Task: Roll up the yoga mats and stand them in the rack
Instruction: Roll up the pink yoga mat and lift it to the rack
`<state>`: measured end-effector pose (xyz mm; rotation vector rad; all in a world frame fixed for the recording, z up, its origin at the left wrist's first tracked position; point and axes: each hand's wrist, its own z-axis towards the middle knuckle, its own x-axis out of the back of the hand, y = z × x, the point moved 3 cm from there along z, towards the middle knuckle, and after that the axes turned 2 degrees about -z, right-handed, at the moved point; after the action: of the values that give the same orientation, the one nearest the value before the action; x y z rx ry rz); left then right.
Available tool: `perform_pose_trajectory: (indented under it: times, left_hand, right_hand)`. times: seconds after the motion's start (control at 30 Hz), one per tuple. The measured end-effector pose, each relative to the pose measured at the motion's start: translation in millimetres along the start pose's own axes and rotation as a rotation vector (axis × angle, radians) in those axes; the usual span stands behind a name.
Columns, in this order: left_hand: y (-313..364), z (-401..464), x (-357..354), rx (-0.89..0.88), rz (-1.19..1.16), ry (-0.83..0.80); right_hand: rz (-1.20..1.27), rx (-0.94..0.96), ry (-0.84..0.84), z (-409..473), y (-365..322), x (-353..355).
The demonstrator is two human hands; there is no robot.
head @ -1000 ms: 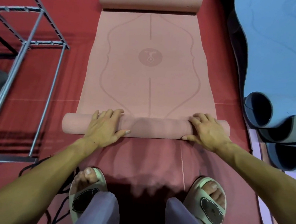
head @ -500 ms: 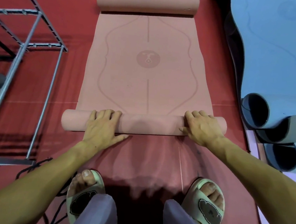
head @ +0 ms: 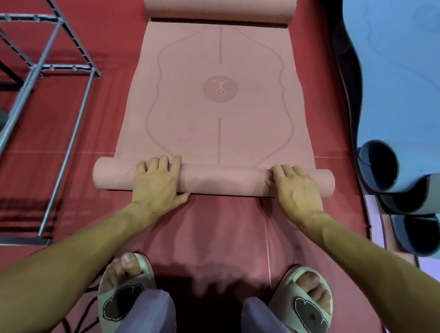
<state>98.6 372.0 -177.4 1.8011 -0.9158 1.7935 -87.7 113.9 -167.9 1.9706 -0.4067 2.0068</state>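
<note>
A pink yoga mat (head: 218, 94) lies flat on the red floor ahead of me, its far end curled up. Its near end is rolled into a tube (head: 226, 179) lying across my view. My left hand (head: 158, 180) lies over the left part of the roll, fingers curved over its top, thumb at its near side. My right hand (head: 294, 189) lies the same way on the right part. The grey metal rack (head: 39, 65) stands to the left, nothing visible in it.
A blue mat (head: 412, 75) lies to the right, its near end curled into dark-lined rolls (head: 378, 168). My two feet in pale sandals (head: 126, 297) stand just behind the roll. A black cable (head: 86, 312) runs by the left foot.
The pink roll has moved away from me over the flat mat, and both hands have gone forward with it. The roll looks a little thicker.
</note>
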Motion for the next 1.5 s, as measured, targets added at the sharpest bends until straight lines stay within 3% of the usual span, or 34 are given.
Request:
perform_pose_trajectory:
  times: [0.23,0.5,1.0,1.13,1.23,1.37,1.5]
  left_hand:
    - [2.8,0.6,-6.0,0.034,-0.033,-0.014]
    - [1.7,3.3,-1.0,0.093,0.037,-0.008]
    - [-16.5,-54.5,-16.5,-0.059,-0.069,-0.077]
    - [-16.6,-53.8,-17.2,-0.068,-0.061,-0.099]
    - [-17.2,-48.9,-17.1,-0.056,-0.075,-0.133]
    - [-22.6,-40.1,-13.1,-0.069,-0.117,-0.156]
    - [-27.7,-23.6,-5.7,-0.069,-0.156,-0.224]
  right_hand:
    - [-0.21,0.084,-0.137,-7.0,8.0,-30.0]
    - [-0.176,0.143,-0.336,33.5,21.3,-17.5]
    - [0.109,0.206,-1.053,28.5,2.1,-16.1]
    - [0.201,0.215,-1.025,25.0,6.4,-15.0]
    - [0.279,0.2,-0.881,18.7,17.8,-14.3]
    - [0.504,0.039,-0.689,3.5,35.2,-17.1]
    - [0.442,0.063,-0.569,-6.6,42.4,-23.1]
